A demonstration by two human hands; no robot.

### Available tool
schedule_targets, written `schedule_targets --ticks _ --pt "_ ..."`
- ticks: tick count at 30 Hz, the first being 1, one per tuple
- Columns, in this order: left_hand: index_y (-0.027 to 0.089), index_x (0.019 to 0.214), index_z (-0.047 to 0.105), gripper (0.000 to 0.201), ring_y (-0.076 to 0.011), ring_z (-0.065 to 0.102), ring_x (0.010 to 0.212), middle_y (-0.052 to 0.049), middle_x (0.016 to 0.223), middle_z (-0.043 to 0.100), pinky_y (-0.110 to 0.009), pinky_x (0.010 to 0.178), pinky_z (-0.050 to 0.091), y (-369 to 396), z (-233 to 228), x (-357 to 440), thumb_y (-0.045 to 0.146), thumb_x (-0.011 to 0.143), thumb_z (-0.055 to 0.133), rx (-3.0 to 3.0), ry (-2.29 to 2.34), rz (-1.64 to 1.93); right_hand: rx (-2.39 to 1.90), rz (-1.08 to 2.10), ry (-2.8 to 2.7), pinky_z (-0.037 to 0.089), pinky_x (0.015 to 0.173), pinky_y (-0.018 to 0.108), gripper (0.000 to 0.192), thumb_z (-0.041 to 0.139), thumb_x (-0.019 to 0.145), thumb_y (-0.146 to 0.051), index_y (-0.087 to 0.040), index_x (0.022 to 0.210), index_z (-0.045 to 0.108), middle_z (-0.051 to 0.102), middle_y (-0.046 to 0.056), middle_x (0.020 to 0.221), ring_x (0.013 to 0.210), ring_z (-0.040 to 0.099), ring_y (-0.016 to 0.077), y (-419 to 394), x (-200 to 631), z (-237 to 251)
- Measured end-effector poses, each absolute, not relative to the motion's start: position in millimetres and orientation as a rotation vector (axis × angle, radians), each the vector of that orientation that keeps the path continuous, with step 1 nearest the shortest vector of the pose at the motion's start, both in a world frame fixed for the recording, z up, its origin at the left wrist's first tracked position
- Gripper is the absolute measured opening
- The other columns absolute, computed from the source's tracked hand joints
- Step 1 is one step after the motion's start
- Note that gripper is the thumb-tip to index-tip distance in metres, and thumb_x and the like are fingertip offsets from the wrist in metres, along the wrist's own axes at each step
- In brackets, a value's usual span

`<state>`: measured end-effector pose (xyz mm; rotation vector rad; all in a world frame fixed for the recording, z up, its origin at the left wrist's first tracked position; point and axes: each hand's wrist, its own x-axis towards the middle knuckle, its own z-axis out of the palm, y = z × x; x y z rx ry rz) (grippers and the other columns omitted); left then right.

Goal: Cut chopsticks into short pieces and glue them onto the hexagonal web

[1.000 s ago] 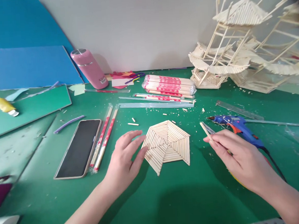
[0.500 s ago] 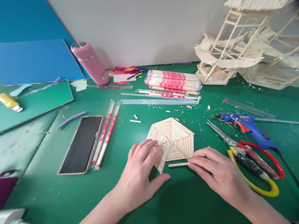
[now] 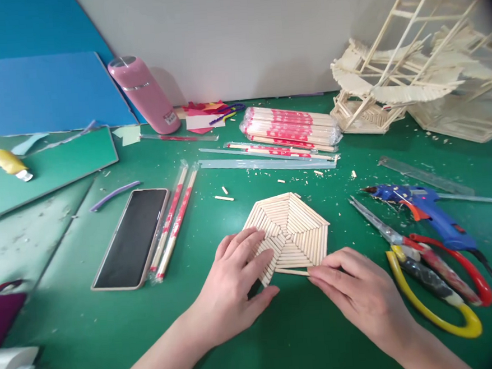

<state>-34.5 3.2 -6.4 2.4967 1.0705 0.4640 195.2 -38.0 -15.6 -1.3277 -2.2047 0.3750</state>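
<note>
A flat polygonal panel (image 3: 302, 231) of pale wooden sticks, laid in wedge-shaped rows around a centre, lies on the green table. My left hand (image 3: 242, 280) rests on its left part, fingers spread over the sticks and thumb on the near left side. Pinched between the thumb and fingers of my right hand (image 3: 358, 289) is a thin wooden stick (image 3: 292, 272). It lies along the panel's near edge; whether it touches along its full length I cannot tell. My right fingertips hide the stick's right end.
Scissors (image 3: 425, 276) and a blue glue gun (image 3: 424, 208) lie to the right. A phone (image 3: 129, 240) and wrapped chopsticks (image 3: 177, 223) are at left. Behind stand a pink flask (image 3: 145, 96), a chopstick bundle (image 3: 290, 128) and a stick-built model (image 3: 394, 78).
My right hand has brought the stick up from just in front of the panel to its near edge. My left hand stays on the panel. The view has shifted slightly.
</note>
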Motion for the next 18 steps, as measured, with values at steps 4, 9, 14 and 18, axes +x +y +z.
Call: schedule_targets --ticks 4,9,14,18 --pt "0.018 0.100 0.056 0.022 -0.0310 0.043 0.116 -0.015 0.119 0.053 -0.051 0.089 0.038 2 -8 -27 0.025 0.079 0.057 2.478 1.157 0.574 -1.321 0.403 -2.185 0.045 0.059 0.027 0.020 0.055 0.081 -0.010 -0.022 0.095 0.062 0.060 0.003 0.077 0.069 0.054 0.0133 -36 195 -16" --pt "0.018 0.096 0.056 0.017 -0.0291 0.045 0.115 -0.014 0.115 0.055 -0.048 0.091 0.037 1 -11 -22 0.019 0.079 0.056 2.476 1.186 0.626 -1.319 0.420 -2.156 0.046 0.058 0.026 0.022 0.057 0.079 -0.009 -0.023 0.095 0.062 0.060 0.003 0.077 0.069 0.055 0.0132 -36 194 -19" --pt "0.017 0.095 0.056 0.016 -0.0284 0.046 0.114 -0.013 0.113 0.057 -0.048 0.091 0.037 0 -14 -20 0.016 0.078 0.055 2.475 1.206 0.675 -1.325 0.418 -2.135 0.047 0.058 0.026 0.023 0.056 0.079 -0.010 -0.024 0.096 0.063 0.059 0.002 0.076 0.068 0.055 0.0128 -36 195 -22" --pt "0.016 0.093 0.057 0.015 -0.0286 0.047 0.113 -0.013 0.111 0.058 -0.047 0.090 0.038 0 -15 -19 0.015 0.077 0.056 2.474 1.204 0.696 -1.324 0.373 -2.136 0.046 0.058 0.026 0.024 0.057 0.079 -0.010 -0.024 0.098 0.062 0.057 0.001 0.075 0.067 0.053 0.0123 -37 195 -24"
